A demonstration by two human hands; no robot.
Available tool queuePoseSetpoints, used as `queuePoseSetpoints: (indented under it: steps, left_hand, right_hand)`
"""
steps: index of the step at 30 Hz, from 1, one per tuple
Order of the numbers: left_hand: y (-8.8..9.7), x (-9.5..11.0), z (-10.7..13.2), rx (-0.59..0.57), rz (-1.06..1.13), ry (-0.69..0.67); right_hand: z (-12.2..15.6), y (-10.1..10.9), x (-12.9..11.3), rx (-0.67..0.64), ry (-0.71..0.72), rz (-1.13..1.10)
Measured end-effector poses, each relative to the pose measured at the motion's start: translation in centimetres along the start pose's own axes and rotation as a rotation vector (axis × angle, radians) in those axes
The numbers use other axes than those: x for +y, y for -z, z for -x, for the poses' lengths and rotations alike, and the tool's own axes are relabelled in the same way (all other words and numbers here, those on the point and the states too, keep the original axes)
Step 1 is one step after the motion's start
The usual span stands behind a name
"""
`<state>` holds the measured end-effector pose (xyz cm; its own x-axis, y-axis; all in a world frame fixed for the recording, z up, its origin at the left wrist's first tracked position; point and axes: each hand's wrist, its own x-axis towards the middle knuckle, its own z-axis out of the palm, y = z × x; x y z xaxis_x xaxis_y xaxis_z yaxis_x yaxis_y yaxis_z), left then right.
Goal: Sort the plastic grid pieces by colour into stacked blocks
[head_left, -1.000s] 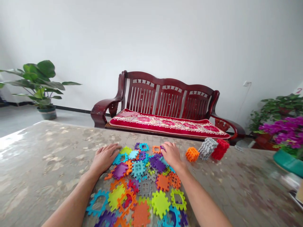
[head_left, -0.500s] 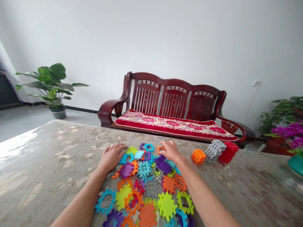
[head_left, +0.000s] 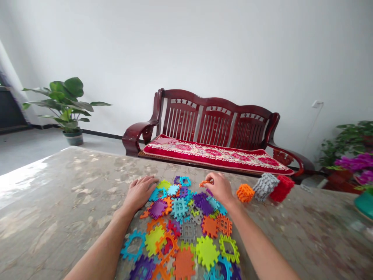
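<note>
A pile of flat, toothed plastic tiles [head_left: 186, 225] in purple, orange, green, blue and grey lies spread on the marbled table [head_left: 64, 202]. My left hand [head_left: 141, 191] rests flat on the pile's far left edge, fingers stretched out over a teal tile. My right hand [head_left: 220, 188] is at the pile's far right edge and pinches a small orange tile [head_left: 204, 182], lifted a little off the table. To its right stand three cubes built from such tiles: an orange cube [head_left: 245, 192], a grey cube [head_left: 265, 185] and a red cube [head_left: 281, 188].
Behind the table stands a dark red wooden bench [head_left: 215, 128] with a red flowered cushion. A leafy potted plant [head_left: 65, 105] is on the floor at left. Purple flowers [head_left: 354, 161] and a teal dish [head_left: 364, 204] are at the right edge.
My right hand has closed on the small orange tile and raised it off the table. The left hand has stayed flat on the pile. The view shifted slightly.
</note>
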<state>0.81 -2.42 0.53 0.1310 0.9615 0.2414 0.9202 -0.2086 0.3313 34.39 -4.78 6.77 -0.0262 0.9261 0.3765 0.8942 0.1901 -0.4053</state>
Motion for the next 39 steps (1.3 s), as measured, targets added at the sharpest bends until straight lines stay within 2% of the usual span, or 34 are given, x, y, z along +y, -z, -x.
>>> queuePoseSetpoints:
  steps: [5,8,11,17,23,29,36,39]
  left_hand:
    - [0.0,0.0,-0.1,-0.013,-0.019,-0.005]
    - [-0.1,-0.2,-0.2,-0.021,-0.030,-0.006]
    - [-0.2,-0.3,-0.3,-0.027,-0.039,-0.009]
    - [-0.2,-0.4,-0.3,-0.013,-0.063,-0.018]
    - [-0.3,-0.7,-0.3,-0.006,-0.067,-0.033]
    - [-0.6,-1.0,-0.5,0.002,-0.064,-0.040]
    - [-0.6,-1.0,-0.5,-0.004,-0.071,-0.035]
    - [-0.6,-0.9,-0.5,0.002,-0.068,-0.034]
  right_hand:
    - [4.4,0.4,4.8,0.235,-0.042,-0.323]
    - [6.6,-0.2,7.3,0.240,-0.091,-0.379]
    - [7.8,-0.8,8.5,0.246,-0.151,-0.424]
    - [8.3,-0.9,8.8,0.225,-0.200,-0.471]
    - [8.4,-0.4,9.3,0.299,-0.339,-0.515]
    - [8.6,0.0,9.6,0.212,-0.339,-0.351]
    - [8.6,0.9,8.5,-0.014,-0.292,-0.263]
    - [8.7,1.0,8.7,-0.033,-0.254,-0.252]
